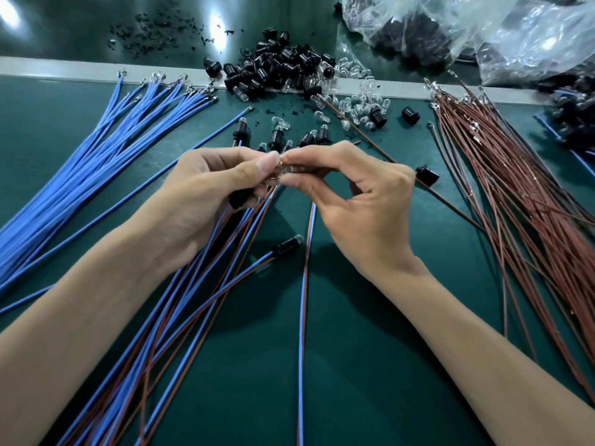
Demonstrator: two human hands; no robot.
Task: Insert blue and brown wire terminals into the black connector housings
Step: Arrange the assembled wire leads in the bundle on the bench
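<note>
My left hand (206, 188) grips a black connector housing (240, 200) whose blue and brown wires (225, 239) trail down toward me. My right hand (357, 201) pinches a small clear bulb (289, 170) between thumb and fingers, right beside my left thumb tip. Both hands meet above the green mat at centre. A loose bundle of blue wires (106, 146) fans out on the left. Brown wires (515, 188) with metal terminals lie in a bundle on the right. A heap of black housings (283, 67) sits at the back centre.
Clear bulbs (360, 101) are scattered beside the heap. Several finished housings with bulbs (277, 133) stand just beyond my hands, and one (288, 244) lies below them. Plastic bags (450, 30) of parts fill the back right. More assemblies (576, 123) pile at the right edge.
</note>
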